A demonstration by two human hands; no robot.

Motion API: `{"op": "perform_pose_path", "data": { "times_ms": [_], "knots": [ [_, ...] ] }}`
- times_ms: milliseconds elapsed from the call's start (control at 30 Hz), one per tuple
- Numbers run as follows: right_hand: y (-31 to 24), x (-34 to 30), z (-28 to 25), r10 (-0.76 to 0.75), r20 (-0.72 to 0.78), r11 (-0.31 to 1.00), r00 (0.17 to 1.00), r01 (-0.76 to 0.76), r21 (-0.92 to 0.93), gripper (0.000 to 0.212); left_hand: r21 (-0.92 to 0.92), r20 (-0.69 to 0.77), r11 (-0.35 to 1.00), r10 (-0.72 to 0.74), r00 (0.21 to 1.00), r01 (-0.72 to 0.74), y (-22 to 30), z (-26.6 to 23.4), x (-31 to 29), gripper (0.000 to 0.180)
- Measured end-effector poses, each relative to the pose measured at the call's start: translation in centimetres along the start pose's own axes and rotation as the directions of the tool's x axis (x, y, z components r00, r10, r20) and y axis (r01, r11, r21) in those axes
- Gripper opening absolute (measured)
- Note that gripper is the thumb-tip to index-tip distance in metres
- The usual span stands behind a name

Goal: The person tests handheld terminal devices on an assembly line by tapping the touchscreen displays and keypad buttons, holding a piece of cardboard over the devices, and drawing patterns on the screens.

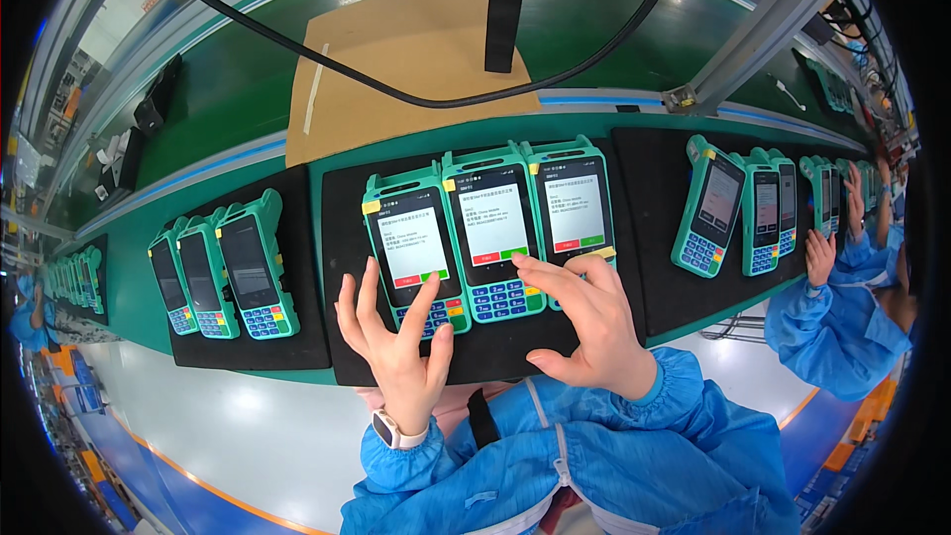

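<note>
Three teal handheld payment terminals stand side by side in front of me: a left one (412, 228), a middle one (491, 206) and a right one (573, 196). Each lit screen shows text above a red and a green button. My left hand (404, 367) is open, fingers spread, its index fingertip at the green button of the left terminal. With fingers apart, my right hand (604, 322) reaches over the lower part of the right terminal. Its index fingertip is by the middle terminal's green button. Neither hand holds anything.
A black mat (347, 337) lies beneath the three terminals. More terminals (251, 272) stand on the left, others (711, 208) on the right. Behind lies a cardboard sheet (396, 30), crossed by a hanging black cable (396, 91). A co-worker's blue sleeve (837, 307) is at right.
</note>
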State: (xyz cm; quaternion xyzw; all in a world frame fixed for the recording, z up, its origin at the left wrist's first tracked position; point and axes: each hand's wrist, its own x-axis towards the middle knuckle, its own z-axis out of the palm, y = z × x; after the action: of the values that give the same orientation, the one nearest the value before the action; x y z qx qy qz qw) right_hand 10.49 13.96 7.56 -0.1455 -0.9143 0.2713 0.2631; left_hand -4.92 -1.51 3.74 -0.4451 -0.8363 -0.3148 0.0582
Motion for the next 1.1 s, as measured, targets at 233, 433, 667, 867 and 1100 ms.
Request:
{"op": "perform_pose_path", "data": {
  "times_ms": [233, 433, 667, 867, 1100],
  "knots": [
    [0.1, -0.2, -0.3, -0.008, 0.017, 0.998, 1.0, 0.009, -0.061, 0.062, 0.07, -0.072, 0.997, 0.021, 0.997, -0.016, -0.3, 0.0, -0.4, 0.041],
    [2.3, -2.6, -2.7, 0.096, -0.123, 0.983, 0.988, -0.113, -0.143, 0.058, 0.046, -0.077, 0.999, 0.028, 0.997, -0.024, -0.3, 0.0, -0.4, 0.04],
    [2.7, -3.6, -3.1, 0.126, -0.204, 0.987, 0.971, -0.144, -0.077, 0.056, 0.026, -0.089, 1.0, 0.016, 0.996, -0.013, -0.3, 0.1, -0.4, 0.039],
    [3.1, -3.8, -3.3, 0.143, -0.208, 0.985, 0.968, -0.161, -0.069, 0.055, 0.03, -0.087, 0.999, 0.016, 0.996, -0.013, -0.2, 0.1, -0.4, 0.038],
    [3.7, -3.6, -3.8, 0.158, -0.237, 0.985, 0.959, -0.169, -0.025, 0.052, -0.018, -0.059, 1.0, -0.009, 0.998, 0.008, -0.2, -0.2, -0.1, 0.039]
  ]
}}
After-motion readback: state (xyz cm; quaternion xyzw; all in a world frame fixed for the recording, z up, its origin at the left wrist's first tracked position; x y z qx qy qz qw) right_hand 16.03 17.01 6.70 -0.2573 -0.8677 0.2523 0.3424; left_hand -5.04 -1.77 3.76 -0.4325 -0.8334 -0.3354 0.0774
